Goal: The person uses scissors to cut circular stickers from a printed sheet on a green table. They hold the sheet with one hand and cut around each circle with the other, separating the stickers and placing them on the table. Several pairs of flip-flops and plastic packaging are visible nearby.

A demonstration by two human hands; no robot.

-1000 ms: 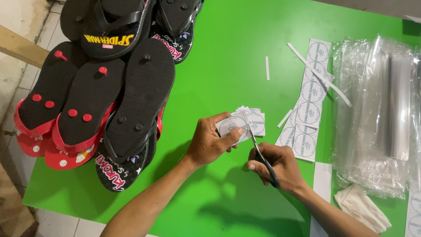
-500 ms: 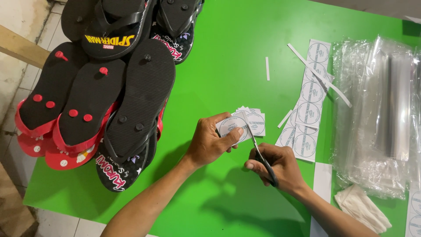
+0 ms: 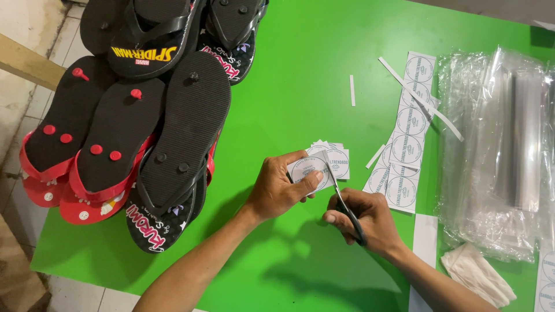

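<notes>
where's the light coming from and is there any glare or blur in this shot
Head view: both forearms and hands throw soft shadows down and to the right on the green table, so the light seems to come from upper left; white glare streaks the clear plastic bags; the left hand, right hand, scissors and round label look sharp, no motion blur.

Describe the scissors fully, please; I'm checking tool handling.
The slim metal scissors have pale narrow blades and dark handles. The right hand grips the handles, fingers through the loops. The blades are slightly parted, pointing up and away, biting into the white round-printed paper label that the left hand pinches above the green table.
</notes>
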